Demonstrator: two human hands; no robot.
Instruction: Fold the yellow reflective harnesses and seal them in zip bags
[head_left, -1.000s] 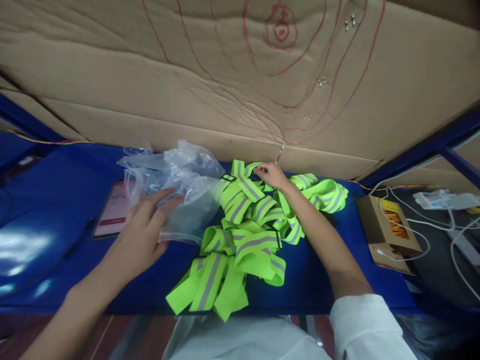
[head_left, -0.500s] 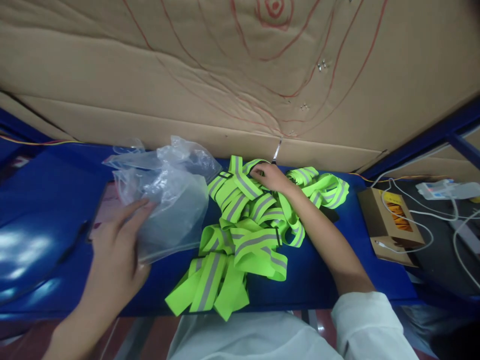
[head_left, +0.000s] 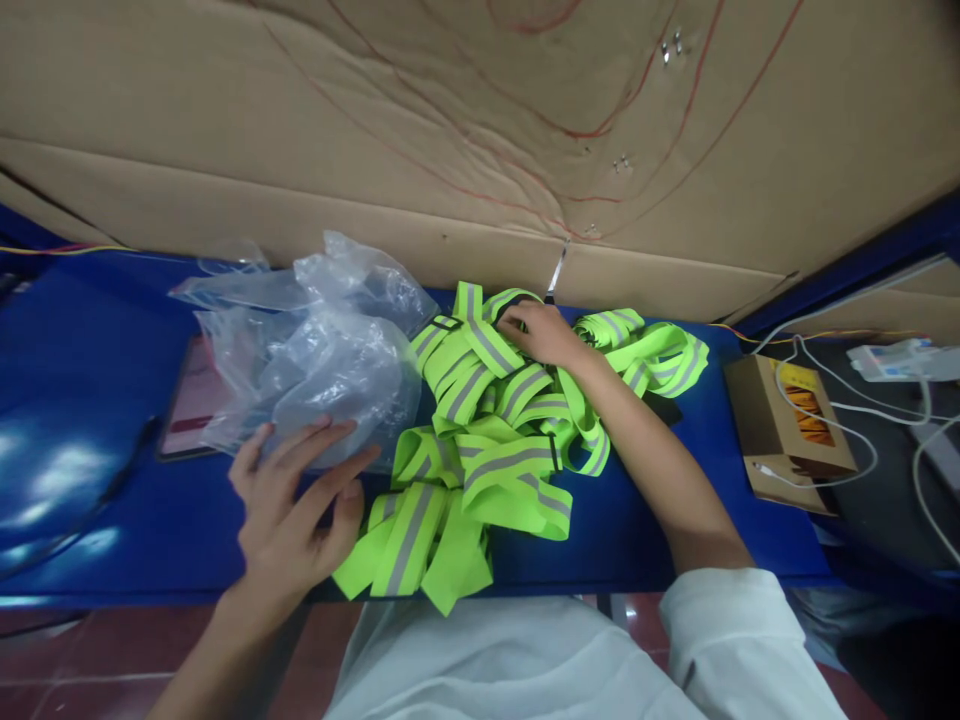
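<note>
Resting your left hand (head_left: 296, 505) with fingers spread flat on the near edge of the clear plastic bag (head_left: 315, 350), you pin it to the blue table (head_left: 112, 500) without gripping; your right hand (head_left: 541, 333) curls closed on a strap at the far side of the neon reflective straps (head_left: 487, 440) (a tangled heap just beside the bag), steadying the pile against the cardboard wall (head_left: 450, 120).

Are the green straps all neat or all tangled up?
Tangled. The straps lie in a loose, crisscrossed heap on the blue table, with the right hand on top.
</note>
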